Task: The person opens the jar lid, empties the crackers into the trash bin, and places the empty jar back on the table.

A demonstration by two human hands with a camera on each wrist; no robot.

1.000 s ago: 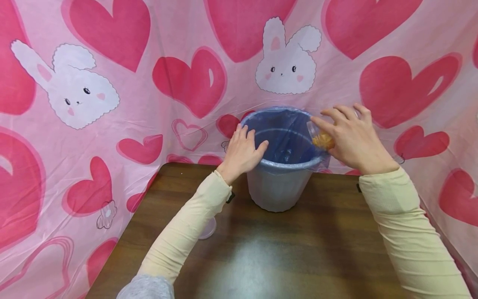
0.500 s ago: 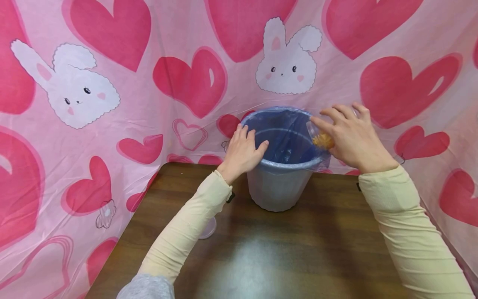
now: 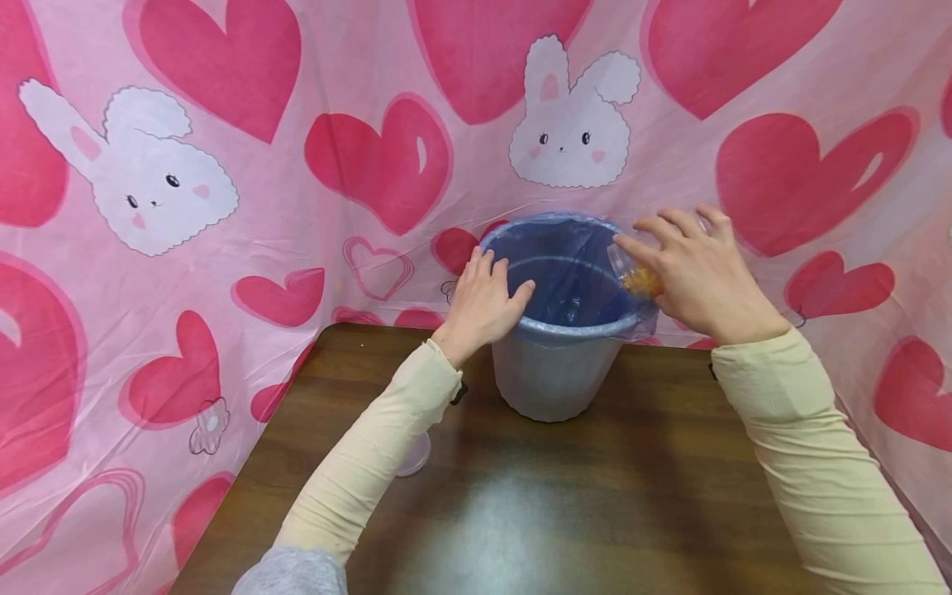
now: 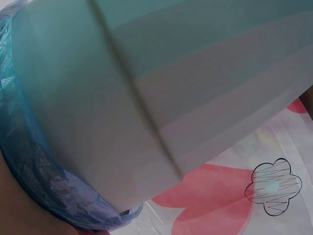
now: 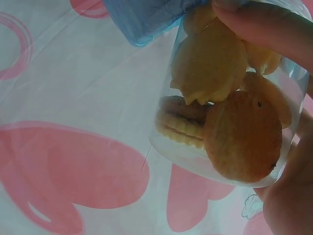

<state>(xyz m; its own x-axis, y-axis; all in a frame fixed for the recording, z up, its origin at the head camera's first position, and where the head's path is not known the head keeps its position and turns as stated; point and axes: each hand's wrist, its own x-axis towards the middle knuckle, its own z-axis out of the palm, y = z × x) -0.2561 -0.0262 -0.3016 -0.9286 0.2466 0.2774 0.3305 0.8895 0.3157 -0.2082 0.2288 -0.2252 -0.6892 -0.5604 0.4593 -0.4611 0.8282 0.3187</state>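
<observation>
A pale bin (image 3: 554,384) stands at the back of the table, lined with a translucent blue plastic bag (image 3: 550,285) folded over its rim. My left hand (image 3: 483,299) rests on the left of that rim, fingers extended and thumb spread. In the left wrist view, the bin's wall (image 4: 161,93) fills most of the picture. To the right of the rim, my right hand (image 3: 695,273) grips a clear plastic jar (image 3: 625,266), tilted towards the bin's mouth. Several golden-brown biscuits (image 5: 243,137) lie inside the jar, seen close in the right wrist view.
A round, translucent pinkish lid (image 3: 414,455) lies on the brown wooden table (image 3: 565,504), partly behind my left forearm. Pink cloth with hearts and rabbits (image 3: 379,161) hangs close behind and beside the table.
My right hand and the jar have shifted very slightly left towards the bin. My left hand and the bin have kept their places.
</observation>
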